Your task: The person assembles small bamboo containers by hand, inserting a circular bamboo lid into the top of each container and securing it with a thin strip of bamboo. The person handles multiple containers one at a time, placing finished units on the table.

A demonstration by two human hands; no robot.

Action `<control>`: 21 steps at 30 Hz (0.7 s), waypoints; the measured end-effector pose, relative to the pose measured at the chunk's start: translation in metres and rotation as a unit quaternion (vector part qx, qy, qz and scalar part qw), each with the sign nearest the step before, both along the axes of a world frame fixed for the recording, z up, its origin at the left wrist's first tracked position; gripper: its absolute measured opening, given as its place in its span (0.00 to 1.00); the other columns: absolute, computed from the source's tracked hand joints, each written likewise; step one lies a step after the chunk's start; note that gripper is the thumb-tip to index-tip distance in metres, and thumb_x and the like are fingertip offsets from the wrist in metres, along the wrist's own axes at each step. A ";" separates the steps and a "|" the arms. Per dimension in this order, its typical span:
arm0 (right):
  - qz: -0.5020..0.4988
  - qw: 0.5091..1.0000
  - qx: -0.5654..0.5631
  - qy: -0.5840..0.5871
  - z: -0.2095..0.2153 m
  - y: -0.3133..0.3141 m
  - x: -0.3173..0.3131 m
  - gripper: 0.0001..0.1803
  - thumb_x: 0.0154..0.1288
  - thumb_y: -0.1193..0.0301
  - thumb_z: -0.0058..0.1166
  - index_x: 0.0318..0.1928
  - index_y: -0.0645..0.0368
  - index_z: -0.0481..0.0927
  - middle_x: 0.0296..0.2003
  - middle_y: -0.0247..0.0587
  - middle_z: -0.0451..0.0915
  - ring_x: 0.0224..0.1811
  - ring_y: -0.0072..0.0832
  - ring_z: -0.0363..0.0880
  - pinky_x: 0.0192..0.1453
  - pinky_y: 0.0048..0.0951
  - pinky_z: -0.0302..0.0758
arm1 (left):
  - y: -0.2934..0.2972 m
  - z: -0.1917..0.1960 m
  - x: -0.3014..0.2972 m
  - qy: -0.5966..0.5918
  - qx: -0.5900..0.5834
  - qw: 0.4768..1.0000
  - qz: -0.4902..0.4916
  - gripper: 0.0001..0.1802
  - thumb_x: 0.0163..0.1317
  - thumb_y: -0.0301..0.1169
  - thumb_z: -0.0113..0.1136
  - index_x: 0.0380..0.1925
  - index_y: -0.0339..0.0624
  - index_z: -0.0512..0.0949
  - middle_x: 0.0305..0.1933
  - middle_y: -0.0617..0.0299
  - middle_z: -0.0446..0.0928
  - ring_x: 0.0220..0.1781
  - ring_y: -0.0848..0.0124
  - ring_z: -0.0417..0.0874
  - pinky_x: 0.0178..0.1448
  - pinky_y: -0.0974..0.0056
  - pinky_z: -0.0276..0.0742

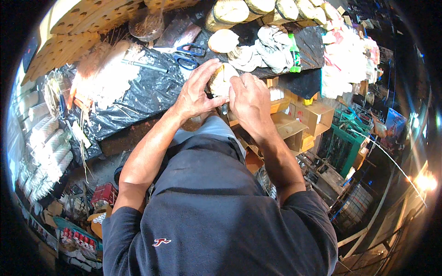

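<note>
At the near edge of a work surface, a pale, round-topped bundle [223, 79] stands between my hands. My left hand [197, 93] curves around its left side, the thumb pointing across its near side and the fingers along its far left. Against its right side is my right hand [251, 100], fingers curled closed; what they grip, if anything, is hidden. A small shiny metal piece [224, 109] shows just below, between the hands. Beyond lie blue-handled scissors [188, 57], a round pale piece [223, 41] and a crumpled whitish cloth [268, 49].
Black plastic sheeting [133, 108] covers the surface, with a grey tube [145, 66] on it. Similar banded bundles [230, 11] line the far edge. A green-labelled item [294, 53] stands right of the cloth. Cardboard boxes [317, 115] sit at the right; perforated wooden boards [69, 50] rise far left.
</note>
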State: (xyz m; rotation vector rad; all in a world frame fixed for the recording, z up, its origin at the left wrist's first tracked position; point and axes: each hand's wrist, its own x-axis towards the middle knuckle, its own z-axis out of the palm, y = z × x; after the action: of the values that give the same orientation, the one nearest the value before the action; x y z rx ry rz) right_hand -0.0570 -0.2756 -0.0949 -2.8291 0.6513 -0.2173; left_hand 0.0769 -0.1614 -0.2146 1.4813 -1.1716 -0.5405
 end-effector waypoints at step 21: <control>-0.007 0.999 0.002 -0.037 -0.004 -0.005 -0.007 0.05 0.64 0.75 0.63 0.40 0.58 0.85 0.37 0.46 0.81 0.43 0.46 0.83 0.48 0.47 0.78 | 0.001 -0.008 0.011 -0.045 0.036 0.996 -0.075 0.73 0.32 0.35 0.90 0.82 0.39 0.58 0.83 0.43 0.63 0.84 0.45 0.63 0.86 0.48 0.62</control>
State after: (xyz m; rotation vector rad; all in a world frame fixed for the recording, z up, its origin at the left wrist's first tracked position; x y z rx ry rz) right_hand -0.0639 -0.2802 -0.0988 -2.7979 0.6556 -0.3211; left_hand 0.0879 -0.1605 -0.2230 1.4984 -1.3543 -0.6296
